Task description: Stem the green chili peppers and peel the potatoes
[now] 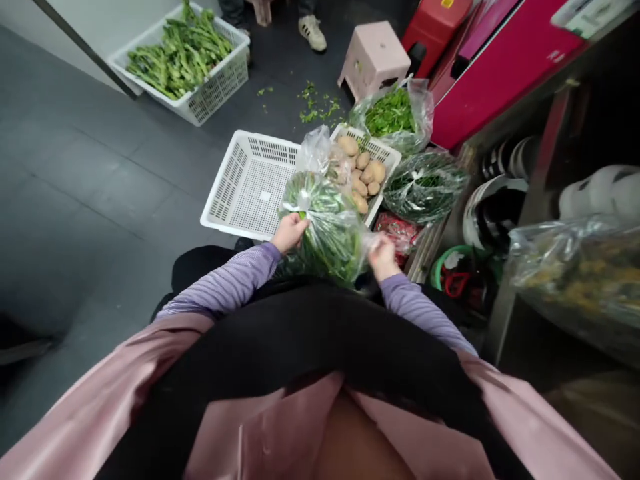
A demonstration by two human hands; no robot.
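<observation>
Directly before me is a clear plastic bag of green vegetables, gathered into a knot near its upper left. My left hand is closed on the bag by that knot. At the bag's right side my right hand pinches the plastic, a little blurred. Behind the bag is a white plastic basket, whose visible floor is bare. Potatoes lie in a second white crate beside it, partly covered by clear plastic. The exact kind of greens cannot be made out.
A crate of green stalks stands at the back left. Leaf scraps litter the floor near a pink stool. Bagged greens and another tied bag lie right, beside a shelf and a green bucket. Another person's shoe shows.
</observation>
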